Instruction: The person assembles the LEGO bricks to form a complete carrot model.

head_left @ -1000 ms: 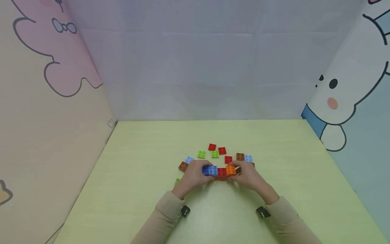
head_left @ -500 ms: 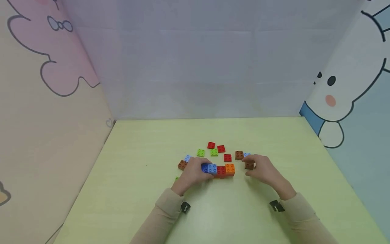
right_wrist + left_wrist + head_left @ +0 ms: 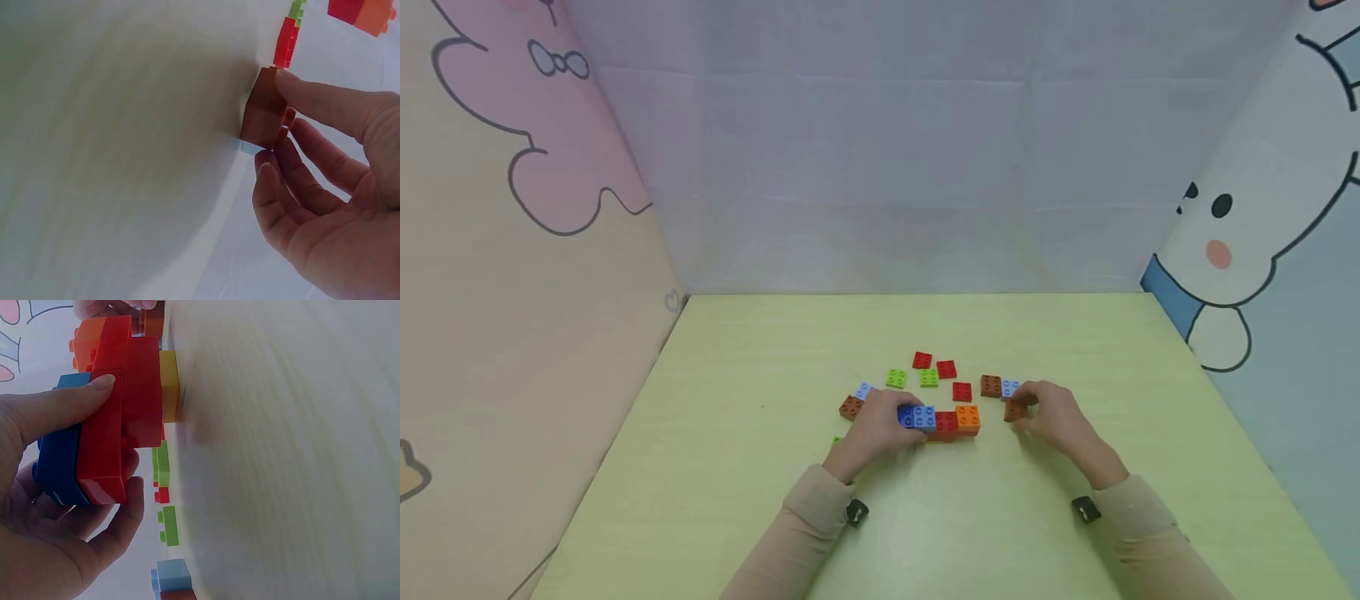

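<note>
My left hand [image 3: 876, 429] grips the left end of a joined toy brick build [image 3: 946, 423]. In the left wrist view, the thumb lies along a red brick [image 3: 103, 434] with dark blue bricks [image 3: 65, 440] beside it. An orange brick [image 3: 87, 344] caps the far end, and a yellow brick [image 3: 169, 386] sits on the underside, just over the table. To the right, my right hand [image 3: 1056, 421] pinches a brown brick [image 3: 264, 111] between thumb and fingers, its studs facing the palm. Part of this brick is hidden by the fingers in the head view.
Behind the build lie thin red bricks [image 3: 946, 369] and lime green bricks [image 3: 896, 378]. Another brown brick [image 3: 991, 386] and a light blue brick [image 3: 1011, 388] stand just beyond my right hand. Further brown [image 3: 851, 407] and light blue bricks [image 3: 864, 391] sit left of my left hand.
My right hand has let go of the orange end of the build, moved right, and closed its fingers on the brown brick. The left hand keeps its grip in the same place.
</note>
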Tool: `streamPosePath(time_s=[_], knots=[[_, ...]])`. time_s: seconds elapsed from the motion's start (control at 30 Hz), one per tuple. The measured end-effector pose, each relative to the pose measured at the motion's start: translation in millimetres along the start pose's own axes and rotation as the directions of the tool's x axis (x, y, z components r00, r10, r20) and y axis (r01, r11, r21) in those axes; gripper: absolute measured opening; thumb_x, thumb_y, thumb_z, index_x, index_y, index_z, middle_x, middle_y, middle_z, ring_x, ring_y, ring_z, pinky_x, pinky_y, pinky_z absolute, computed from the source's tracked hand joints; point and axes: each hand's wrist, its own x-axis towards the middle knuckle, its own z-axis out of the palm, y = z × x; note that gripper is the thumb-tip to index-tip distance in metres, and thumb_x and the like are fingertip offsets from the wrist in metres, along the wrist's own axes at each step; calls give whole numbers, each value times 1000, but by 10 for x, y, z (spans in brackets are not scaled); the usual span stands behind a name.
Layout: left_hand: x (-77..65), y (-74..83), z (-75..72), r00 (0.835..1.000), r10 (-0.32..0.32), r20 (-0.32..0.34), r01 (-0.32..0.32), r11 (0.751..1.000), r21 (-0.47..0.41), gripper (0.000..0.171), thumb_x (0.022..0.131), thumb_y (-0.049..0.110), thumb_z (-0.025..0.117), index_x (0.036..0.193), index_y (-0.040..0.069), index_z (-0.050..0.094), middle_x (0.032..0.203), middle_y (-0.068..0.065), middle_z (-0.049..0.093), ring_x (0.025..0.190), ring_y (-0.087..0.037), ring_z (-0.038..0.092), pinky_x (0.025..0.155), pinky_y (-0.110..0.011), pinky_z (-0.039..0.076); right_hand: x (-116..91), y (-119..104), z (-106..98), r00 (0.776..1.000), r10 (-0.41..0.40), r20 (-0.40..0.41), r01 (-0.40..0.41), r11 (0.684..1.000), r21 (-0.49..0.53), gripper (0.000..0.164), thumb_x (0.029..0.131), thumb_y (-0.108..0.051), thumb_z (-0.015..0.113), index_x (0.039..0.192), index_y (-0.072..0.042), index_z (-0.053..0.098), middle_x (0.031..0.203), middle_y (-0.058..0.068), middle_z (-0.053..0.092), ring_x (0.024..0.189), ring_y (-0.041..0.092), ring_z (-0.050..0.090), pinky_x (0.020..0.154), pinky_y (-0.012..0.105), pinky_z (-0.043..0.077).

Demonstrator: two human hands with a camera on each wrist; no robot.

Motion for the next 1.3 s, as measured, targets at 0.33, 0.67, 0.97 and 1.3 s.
streamPosePath(time_s=[0.33, 0.67, 0.97, 1.3], knots=[[-15, -15, -5, 1000, -3, 0, 3, 1000, 2, 35, 74, 23, 84, 105, 14, 73, 109, 2, 64, 99, -17, 53, 86, -35, 44, -2, -23, 7, 999, 12, 34, -11, 1000, -10, 37, 71, -7, 82, 104, 1, 68, 95, 8, 66, 87, 26, 60, 79, 45, 47], [7, -21, -12, 1000, 3, 6, -3, 1000, 2, 36, 72, 22, 85, 105, 14, 73, 106, 4, 65, 95, -13, 54, 84, -33, 45, -33, -288, -160, 998, -57, -2, 57, 994, 92, 34, 78, -13, 79, 109, -3, 68, 99, 4, 67, 91, 24, 61, 72, 37, 50], [29, -18, -3, 1000, 21, -1, -21, 1000, -7, 34, 73, 20, 85, 104, 14, 73, 105, 5, 66, 96, -13, 55, 84, -32, 46, -27, -679, -112, 990, -142, -24, 144, 976, 164, 35, 78, -13, 79, 110, -4, 69, 103, 3, 66, 90, 22, 61, 72, 34, 51], [46, 14, -30, 1000, 29, 6, -29, 1000, -11, 33, 73, 17, 84, 103, 12, 73, 103, 4, 66, 94, -13, 55, 83, -32, 45, 72, -887, 44, 974, -225, -12, 223, 954, 203, 31, 78, -9, 78, 108, -6, 69, 99, -2, 67, 89, 18, 61, 71, 37, 52]])
